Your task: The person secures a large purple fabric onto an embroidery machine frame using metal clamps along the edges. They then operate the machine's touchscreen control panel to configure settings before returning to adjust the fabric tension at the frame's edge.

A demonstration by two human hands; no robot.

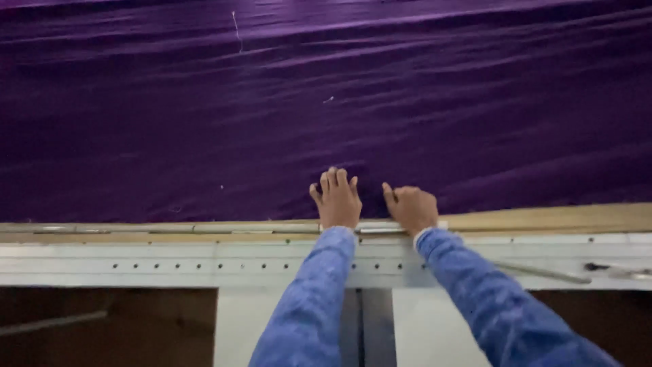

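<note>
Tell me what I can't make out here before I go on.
- Purple fabric, head view: runs past the top, left and right frame edges, so its extent is unknown.
- Left hand: flat on the fabric, palm side hidden by the hand itself.
- Right hand: fingers curled under; whether it pinches fabric is unclear.
- Thin rod on the white frame: too blurred to identify.

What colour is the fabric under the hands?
Deep purple fabric, plain with no pattern, seen in the head view.

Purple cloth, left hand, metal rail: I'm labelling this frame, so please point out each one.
purple cloth (326,102), head view, on a rippled stretch mid-cloth.
left hand (337,202), head view, on the back of the hand.
metal rail (204,228), head view, on its bare length left of the hands.
</note>
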